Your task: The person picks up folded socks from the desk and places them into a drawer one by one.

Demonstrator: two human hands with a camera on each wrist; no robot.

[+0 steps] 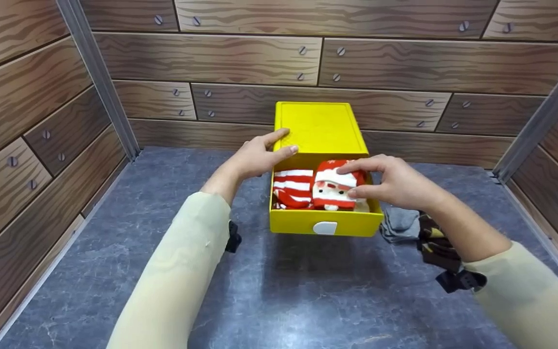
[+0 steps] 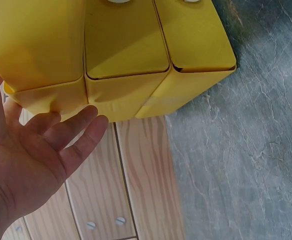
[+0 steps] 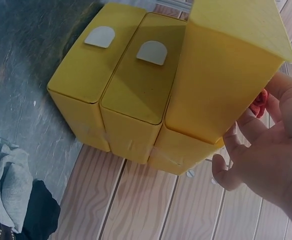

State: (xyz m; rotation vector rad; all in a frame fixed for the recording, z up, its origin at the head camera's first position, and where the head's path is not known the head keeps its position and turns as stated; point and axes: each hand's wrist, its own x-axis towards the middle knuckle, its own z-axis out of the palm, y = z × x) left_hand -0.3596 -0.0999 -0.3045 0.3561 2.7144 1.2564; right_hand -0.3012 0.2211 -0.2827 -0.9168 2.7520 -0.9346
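Observation:
A yellow drawer [image 1: 291, 223] with a white tab sticks out of a yellow box unit [image 1: 320, 126]. Inside it lie a red-and-white striped sock [image 1: 296, 182] and, on the right, a folded red-and-white sock with a face pattern [image 1: 330, 186]. My right hand [image 1: 397, 182] reaches over the drawer's right wall, thumb and index finger holding the face-patterned sock. In the right wrist view, red fabric [image 3: 259, 102] shows between its fingers by the rim. My left hand [image 1: 257, 157] rests on the unit's left top edge, fingers loosely extended.
Right of the drawer, folded grey socks [image 1: 400, 224] and dark patterned socks [image 1: 436, 245] lie on the grey marbled surface [image 1: 162, 271]. Beneath the pulled-out drawer, two closed yellow drawers [image 3: 141, 80] appear in the right wrist view. Wood-patterned walls [image 1: 240, 58] enclose the back and sides.

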